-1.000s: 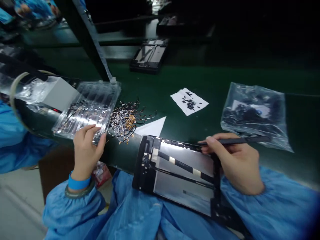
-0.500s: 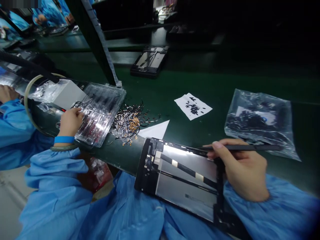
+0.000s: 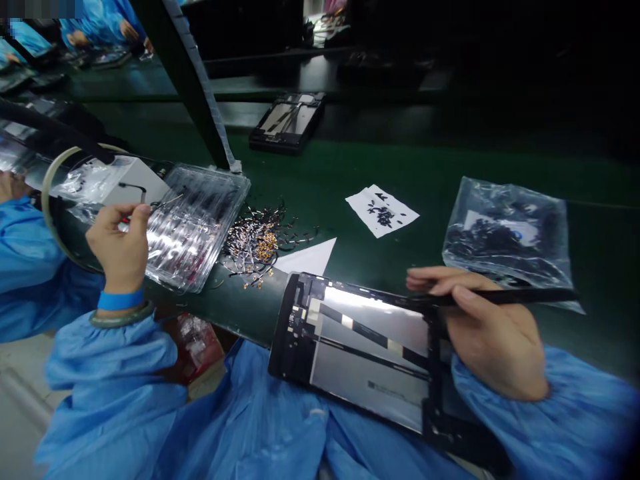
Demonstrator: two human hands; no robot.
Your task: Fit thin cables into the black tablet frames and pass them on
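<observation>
My left hand (image 3: pixel 123 240) is raised over the left side of the clear plastic tray (image 3: pixel 235 193), thumb and fingers pinched on a thin black cable (image 3: pixel 133 187) that sticks up above the fingertips. My right hand (image 3: pixel 493 333) holds black tweezers (image 3: pixel 530 297) lengthwise; their tips lie by the upper right edge of an open tablet (image 3: pixel 373 393). This tablet rests tilted at the table's front edge, its silver back plate and dark ribbon cable showing. A pile of small cables (image 3: pixel 250 240) with gold ends lies between the tray and the tablet.
Black bits lie on a white paper (image 3: pixel 367 223). A clear bag (image 3: pixel 505 233) of dark parts is at the right. Another open tablet (image 3: pixel 287 123) sits farther back. A white box (image 3: pixel 135 177) and green post (image 3: pixel 195 87) stand left. A co-worker's blue sleeve (image 3: pixel 30 247) is at far left.
My left hand has lifted and shifted left, with the black cable now showing above its fingers. My right hand's fingers have straightened somewhat along the tweezers, which have moved slightly right.
</observation>
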